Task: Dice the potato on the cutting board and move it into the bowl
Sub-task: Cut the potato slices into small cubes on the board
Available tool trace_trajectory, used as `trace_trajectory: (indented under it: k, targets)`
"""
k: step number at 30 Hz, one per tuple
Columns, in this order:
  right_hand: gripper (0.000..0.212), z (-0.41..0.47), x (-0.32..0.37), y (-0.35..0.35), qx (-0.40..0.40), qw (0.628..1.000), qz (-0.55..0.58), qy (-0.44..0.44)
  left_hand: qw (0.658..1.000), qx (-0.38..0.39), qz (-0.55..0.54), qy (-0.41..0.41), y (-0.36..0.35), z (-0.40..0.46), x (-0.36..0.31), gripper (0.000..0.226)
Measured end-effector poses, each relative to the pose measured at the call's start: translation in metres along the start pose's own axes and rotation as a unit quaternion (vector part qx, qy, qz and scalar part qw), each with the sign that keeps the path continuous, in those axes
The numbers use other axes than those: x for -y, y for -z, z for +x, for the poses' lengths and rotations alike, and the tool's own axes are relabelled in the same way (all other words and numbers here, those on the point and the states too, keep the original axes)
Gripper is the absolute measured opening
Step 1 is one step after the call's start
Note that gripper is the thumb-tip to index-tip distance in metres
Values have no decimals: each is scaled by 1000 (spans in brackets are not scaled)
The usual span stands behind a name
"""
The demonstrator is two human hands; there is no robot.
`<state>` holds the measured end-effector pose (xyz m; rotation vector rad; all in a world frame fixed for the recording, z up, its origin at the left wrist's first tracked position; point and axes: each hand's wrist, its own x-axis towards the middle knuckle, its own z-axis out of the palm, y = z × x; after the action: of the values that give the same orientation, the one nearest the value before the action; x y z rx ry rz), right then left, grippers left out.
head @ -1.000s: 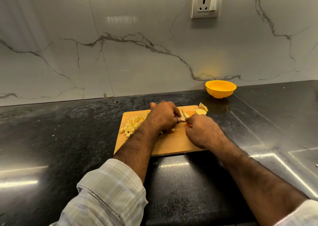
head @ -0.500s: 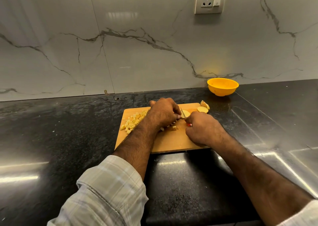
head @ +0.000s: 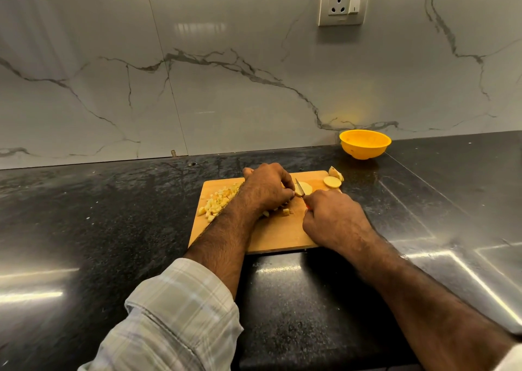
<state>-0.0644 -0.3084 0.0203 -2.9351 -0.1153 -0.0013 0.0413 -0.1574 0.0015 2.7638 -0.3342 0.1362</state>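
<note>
Little has shifted since half a second ago: both hands stay on the wooden cutting board [head: 271, 235]. Left hand [head: 267, 187] pinches a pale potato slice [head: 305, 187]; right hand [head: 336, 219] grips the small knife [head: 300, 186], red handle barely visible. Diced cubes [head: 219, 201] heaped left. Round slices [head: 332, 182] far right. Glossy yellow bowl [head: 365, 144] beyond, apart. No legible writing.

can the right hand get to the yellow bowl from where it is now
Probably yes: the yellow plastic bowl stands open on the black counter beyond the wooden cutting board, nothing between. But the right hand grips a small knife, so it isn't free.
</note>
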Motion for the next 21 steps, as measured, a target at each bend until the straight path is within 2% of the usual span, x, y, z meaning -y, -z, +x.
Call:
trace_trajectory:
  k: [3,6,13,21]
  targets:
    - [37,5,4,1,2,1000,-17,14,1000,1,1,-1,1,-1,-1,6]
    - [35,10,1,2,-2,1000,22,6,1000,2,2,-1,1,-2,-2,6]
    - [40,-1,-5,-3,-74,996,36,20,1000,7,-4,5,2,-2,-1,6]
    - [39,1,7,1,2,999,-29,14,1000,7,-1,11,3,-2,-1,3]
